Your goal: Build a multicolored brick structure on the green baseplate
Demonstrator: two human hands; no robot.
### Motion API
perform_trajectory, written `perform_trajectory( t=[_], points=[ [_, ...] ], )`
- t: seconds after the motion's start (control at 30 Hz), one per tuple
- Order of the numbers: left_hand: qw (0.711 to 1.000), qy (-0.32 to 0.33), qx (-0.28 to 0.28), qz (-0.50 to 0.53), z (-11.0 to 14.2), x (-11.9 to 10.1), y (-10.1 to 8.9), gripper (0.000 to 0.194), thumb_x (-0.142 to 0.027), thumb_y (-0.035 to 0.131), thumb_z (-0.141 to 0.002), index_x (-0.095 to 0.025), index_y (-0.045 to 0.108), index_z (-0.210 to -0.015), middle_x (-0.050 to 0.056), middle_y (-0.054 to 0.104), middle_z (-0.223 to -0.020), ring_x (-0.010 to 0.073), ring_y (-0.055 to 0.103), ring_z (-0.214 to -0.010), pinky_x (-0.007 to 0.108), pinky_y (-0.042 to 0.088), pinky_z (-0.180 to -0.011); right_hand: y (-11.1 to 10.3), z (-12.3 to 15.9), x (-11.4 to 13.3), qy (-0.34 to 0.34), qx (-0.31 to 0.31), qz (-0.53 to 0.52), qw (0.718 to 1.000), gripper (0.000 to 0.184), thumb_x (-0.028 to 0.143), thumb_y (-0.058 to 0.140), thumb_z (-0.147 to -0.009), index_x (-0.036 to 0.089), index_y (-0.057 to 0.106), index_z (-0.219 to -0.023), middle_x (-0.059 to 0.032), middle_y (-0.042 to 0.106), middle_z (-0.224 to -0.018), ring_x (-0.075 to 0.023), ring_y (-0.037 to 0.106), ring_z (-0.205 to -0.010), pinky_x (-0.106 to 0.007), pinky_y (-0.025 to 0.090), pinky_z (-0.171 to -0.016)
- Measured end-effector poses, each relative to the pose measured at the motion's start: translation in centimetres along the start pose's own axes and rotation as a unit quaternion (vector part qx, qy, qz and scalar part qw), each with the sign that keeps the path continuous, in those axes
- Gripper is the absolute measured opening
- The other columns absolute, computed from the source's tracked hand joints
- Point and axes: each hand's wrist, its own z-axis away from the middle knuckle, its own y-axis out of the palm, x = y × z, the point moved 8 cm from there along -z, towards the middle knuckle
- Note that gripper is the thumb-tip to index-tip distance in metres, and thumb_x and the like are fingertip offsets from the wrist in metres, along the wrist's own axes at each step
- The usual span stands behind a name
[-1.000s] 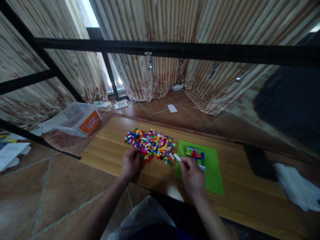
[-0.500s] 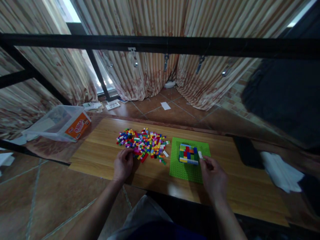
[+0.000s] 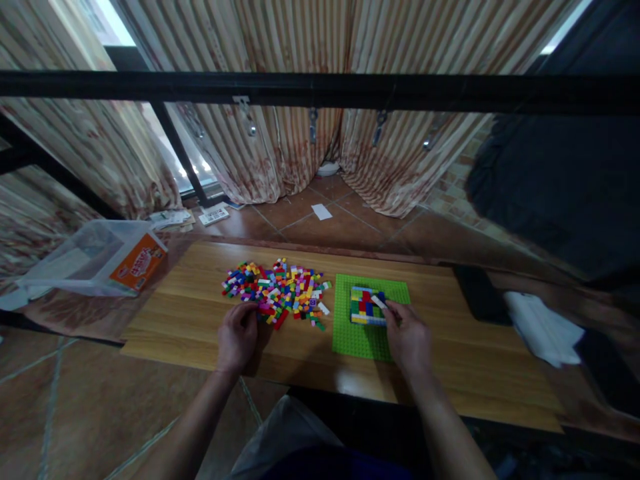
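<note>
My right hand (image 3: 410, 339) pinches a white toy brick (image 3: 379, 302) above the right side of a low multicoloured brick build (image 3: 361, 308). That build sits on a studded green baseplate (image 3: 345, 341), and my fingers cover part of its right edge. At the near left edge of a heap of loose toy bricks (image 3: 280, 290) rests my left hand (image 3: 237, 337), its fingers curled together. What those fingers hold, if anything, is hidden.
The wooden board (image 3: 170, 320) carries the bricks and baseplate. On its left stands a clear plastic bin (image 3: 90, 267) with an orange label. A dark flat object (image 3: 480, 293) and white folded material (image 3: 543, 327) lie at the right. A black bar (image 3: 300, 90) crosses in front of curtains.
My right hand has moved left with the white brick, from beside the build to over it, and the brick has turned. My left hand stays by the heap. The whole view has shifted slightly.
</note>
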Motion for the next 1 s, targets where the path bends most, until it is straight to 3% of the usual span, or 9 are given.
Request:
perform_trajectory(
  t=[0.2,0.33,0.57,0.83,1.0],
  points=[
    [1.0,0.0,0.008,-0.007,-0.2,0.2,0.1,0.023,-0.031,0.05,-0.087,-0.018,0.068,-0.093,0.009,0.072,-0.099,0.0239,0.067,-0.093,0.038,0.052,-0.088,0.2,-2.8,-0.4,-0.055,0.041,-0.046,0.997,0.034,0.037,0.044,-0.09,0.018,0.072,-0.092,-0.0113,0.071,-0.094,-0.0236,0.065,-0.087,-0.039,0.05,-0.083],
    [1.0,0.003,0.01,-0.01,-0.1,0.1,0.0,0.024,-0.032,0.049,-0.087,-0.018,0.068,-0.093,0.009,0.071,-0.098,0.024,0.067,-0.092,0.038,0.053,-0.087,0.4,-4.0,-1.1,-0.045,0.049,-0.08,0.995,0.031,0.035,0.045,-0.088,0.02,0.072,-0.09,-0.0084,0.072,-0.095,-0.0226,0.066,-0.09,-0.039,0.05,-0.088],
    [1.0,0.005,0.007,-0.013,-0.1,-0.2,-0.3,0.024,-0.033,0.049,-0.086,-0.019,0.068,-0.093,0.009,0.071,-0.098,0.0244,0.067,-0.091,0.038,0.053,-0.086,1.2,-3.7,-2.4,0.008,0.058,-0.101,0.993,0.03,0.037,0.047,-0.086,0.021,0.071,-0.096,-0.0076,0.073,-0.099,-0.0225,0.067,-0.092,-0.041,0.051,-0.09],
    [1.0,0.006,0.002,-0.009,-0.2,0.1,-0.1,0.024,-0.032,0.049,-0.086,-0.019,0.068,-0.091,0.009,0.072,-0.096,0.0238,0.067,-0.09,0.038,0.053,-0.085,0.9,-3.8,-1.5,-0.032,0.075,-0.1,0.992,0.031,0.038,0.047,-0.088,0.019,0.071,-0.095,-0.0086,0.071,-0.098,-0.0218,0.066,-0.093,-0.039,0.05,-0.089],
    [1.0,0.008,0.002,-0.007,-0.1,0.0,-0.1,0.025,-0.032,0.048,-0.087,-0.019,0.068,-0.091,0.009,0.071,-0.096,0.0237,0.067,-0.09,0.038,0.053,-0.085,0.1,-2.5,-0.7,-0.034,0.069,-0.089,0.993,0.031,0.04,0.049,-0.089,0.02,0.071,-0.096,-0.0081,0.071,-0.094,-0.0212,0.066,-0.087,-0.036,0.052,-0.081]
  ],
)
